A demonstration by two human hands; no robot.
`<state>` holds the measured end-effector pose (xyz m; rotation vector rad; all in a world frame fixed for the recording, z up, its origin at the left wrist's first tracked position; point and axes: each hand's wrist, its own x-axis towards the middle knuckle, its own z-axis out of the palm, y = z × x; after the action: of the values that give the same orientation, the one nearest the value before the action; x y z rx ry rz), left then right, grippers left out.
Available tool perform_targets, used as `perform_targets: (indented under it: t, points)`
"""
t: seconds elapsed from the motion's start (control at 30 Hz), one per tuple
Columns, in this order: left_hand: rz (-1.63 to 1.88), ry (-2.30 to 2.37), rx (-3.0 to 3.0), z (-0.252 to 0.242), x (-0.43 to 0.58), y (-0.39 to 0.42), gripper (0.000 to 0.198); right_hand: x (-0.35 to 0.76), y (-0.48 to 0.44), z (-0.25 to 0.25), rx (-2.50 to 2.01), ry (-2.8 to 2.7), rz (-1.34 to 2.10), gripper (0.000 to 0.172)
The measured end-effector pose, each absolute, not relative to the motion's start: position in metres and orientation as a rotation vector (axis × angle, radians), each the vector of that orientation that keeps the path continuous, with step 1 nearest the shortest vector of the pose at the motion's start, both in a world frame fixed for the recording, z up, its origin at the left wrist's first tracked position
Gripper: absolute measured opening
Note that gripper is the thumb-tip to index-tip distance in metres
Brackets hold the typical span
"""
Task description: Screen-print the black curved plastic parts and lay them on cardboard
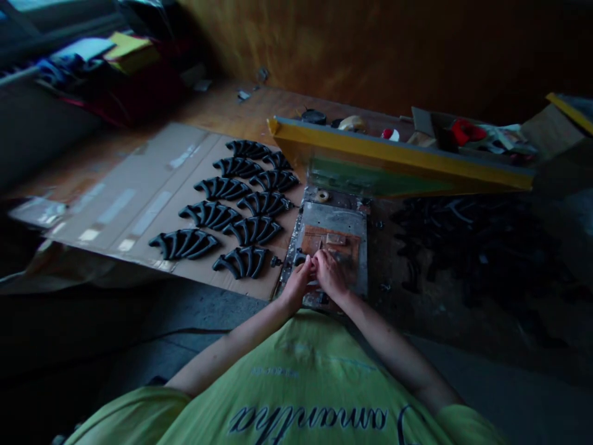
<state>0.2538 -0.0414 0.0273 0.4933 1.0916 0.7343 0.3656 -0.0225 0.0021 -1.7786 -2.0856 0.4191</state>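
My left hand [299, 283] and my right hand [330, 272] meet over a metal plate [333, 214] with a reddish-brown sheet and small blocks on it. Both have their fingers drawn together, thumbs and fingertips nearly touching. What lies between them is too dark and small to make out. Just beyond the left fingertips shows the end of a black part [300, 255]. A hinged-looking frame with yellow edges [403, 154] slants above the plate's far end, its greenish panel facing me.
Left of the plate, black curved handles [185, 243] lie in fanned groups on flattened cardboard [134, 204]. A dark heap of similar parts [472, 247] covers the right side. A tape roll [322, 196] lies behind the plate; an open carton [424, 127] stands behind the frame.
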Motion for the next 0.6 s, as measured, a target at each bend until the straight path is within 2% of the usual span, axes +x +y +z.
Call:
perform_targets:
  t: [0.2, 0.33, 0.47, 0.6]
  points:
    - [0.986, 1.302, 0.494, 0.016, 0.221, -0.019, 0.047, 0.375, -0.025, 0.015, -1.319, -2.206, 0.482, 0.024]
    - [1.098, 1.611, 0.633, -0.003, 0.155, -0.009, 0.043, 0.424, -0.010, 0.016, -1.403, -2.047, 0.409, 0.022]
    - [0.854, 2.124, 0.689, -0.031, 0.074, -0.023, 0.044, 0.441, -0.006, 0.010, -1.435, -2.053, 0.417, 0.019]
    - [0.457, 2.367, 0.626, -0.053, 0.026, -0.040, 0.051, 0.395, -0.022, 0.003, -1.301, -2.271, 0.649, 0.017]
